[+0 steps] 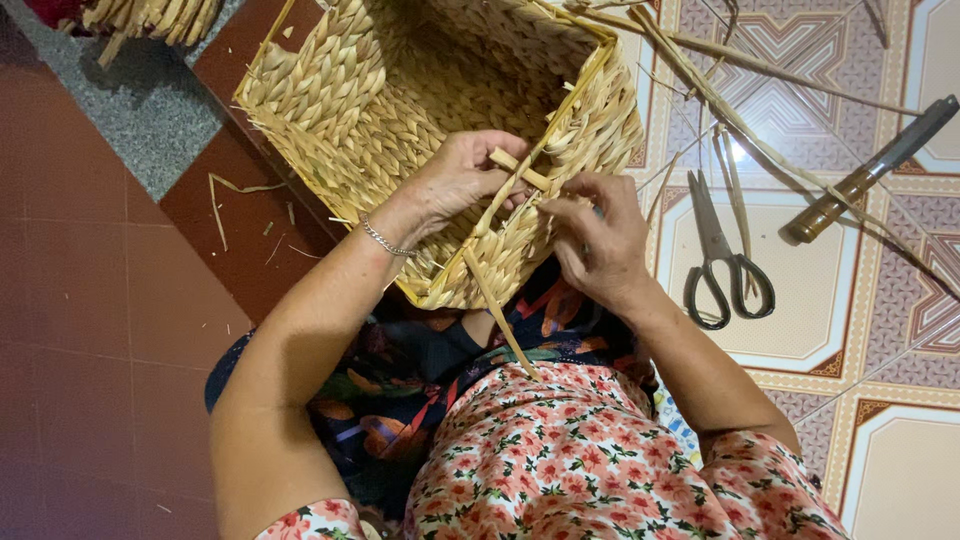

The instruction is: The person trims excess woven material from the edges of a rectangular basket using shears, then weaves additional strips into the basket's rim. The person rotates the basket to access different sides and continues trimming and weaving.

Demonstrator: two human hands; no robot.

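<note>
Square woven basket (420, 120) tipped on the lap, over the floor's (110, 300) tile border: light, stiff-walled, best held by the near rim. Loose straw strand (495, 300) pliant, probably brittle. Left hand (455, 180) pressed onto the rim; right hand (600, 240) pinching the strand. Scissors (725, 260) lying right.

The floor is split: plain reddish-brown square tiles (90, 330) on one side, a grey speckled stone strip (150, 110) across the corner, and glossy cream tiles with maroon and gold geometric borders (800, 290) reflecting a bright light.
</note>
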